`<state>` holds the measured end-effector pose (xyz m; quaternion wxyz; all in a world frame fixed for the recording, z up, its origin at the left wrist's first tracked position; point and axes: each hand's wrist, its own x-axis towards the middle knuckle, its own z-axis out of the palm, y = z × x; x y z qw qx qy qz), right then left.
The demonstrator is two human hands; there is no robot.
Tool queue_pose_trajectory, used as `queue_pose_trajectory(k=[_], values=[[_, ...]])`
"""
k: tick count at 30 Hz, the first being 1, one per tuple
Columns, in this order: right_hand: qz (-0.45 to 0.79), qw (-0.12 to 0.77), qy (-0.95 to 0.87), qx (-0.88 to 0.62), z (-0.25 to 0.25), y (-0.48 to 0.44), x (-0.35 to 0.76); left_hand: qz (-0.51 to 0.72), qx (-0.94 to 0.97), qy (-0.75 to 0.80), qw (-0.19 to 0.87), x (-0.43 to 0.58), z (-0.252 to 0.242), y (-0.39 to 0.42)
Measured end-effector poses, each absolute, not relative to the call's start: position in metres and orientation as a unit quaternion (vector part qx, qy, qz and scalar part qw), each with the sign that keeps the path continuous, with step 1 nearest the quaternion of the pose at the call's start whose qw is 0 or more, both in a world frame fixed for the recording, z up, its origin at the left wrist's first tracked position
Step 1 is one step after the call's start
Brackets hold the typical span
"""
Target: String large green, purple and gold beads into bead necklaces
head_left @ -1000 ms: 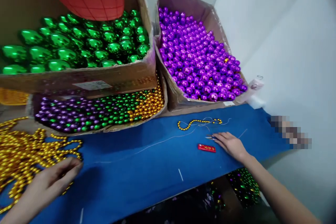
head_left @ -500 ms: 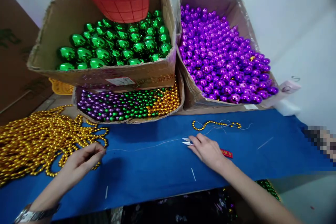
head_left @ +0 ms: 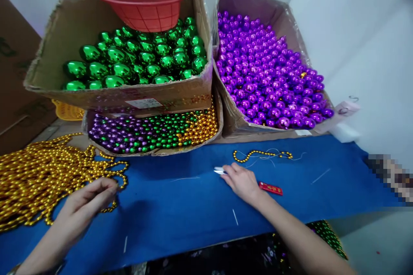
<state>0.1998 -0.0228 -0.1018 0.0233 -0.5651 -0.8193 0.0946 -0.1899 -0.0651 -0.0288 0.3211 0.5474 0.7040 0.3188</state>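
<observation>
My left hand (head_left: pixel 87 202) is pinched closed beside the pile of gold bead strands (head_left: pixel 41 180), over the blue cloth. The thread that ran from its fingertips is too fine to follow there now; a faint stretch of thread (head_left: pixel 187 178) shows between my hands. My right hand (head_left: pixel 241 182) is closed around small scissors (head_left: pixel 219 171), blades pointing left and slightly apart; their handles are hidden in my palm. Just beyond that hand lies a short gold bead string (head_left: pixel 254 153) with loose thread tangled round it. A red packet (head_left: pixel 271 188) lies close to my right wrist.
A carton (head_left: pixel 119 99) of large green beads, with a red basket (head_left: pixel 148 13) in it, stands above a bin (head_left: pixel 155 131) of purple, green and gold beads. A carton of purple beads (head_left: pixel 267 73) stands right. Short white strips lie on the blue cloth (head_left: pixel 180 210).
The long thread stretched between my hands no longer shows as one line. My left hand has drawn left and slightly down; the scissors have shifted slightly left. The whole view has shifted a little.
</observation>
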Motion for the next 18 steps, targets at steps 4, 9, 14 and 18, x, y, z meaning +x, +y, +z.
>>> queue_pose_trajectory(k=[4,9,14,18], values=[[0.132,0.043,-0.803,-0.579,-0.095,-0.010,0.240,0.497,0.440,0.611,0.430,-0.175,-0.038,-0.051],[0.179,0.015,-0.798,-0.575,-0.101,0.003,0.257,0.363,0.586,0.643,0.335,-0.153,-0.061,-0.031],[0.196,0.009,-0.781,-0.592,-0.108,0.003,0.248,0.007,0.771,0.629,0.101,-0.143,-0.094,-0.027],[0.211,0.056,-0.775,-0.593,-0.101,-0.006,0.246,-0.008,0.791,0.611,0.009,-0.134,-0.097,-0.028]])
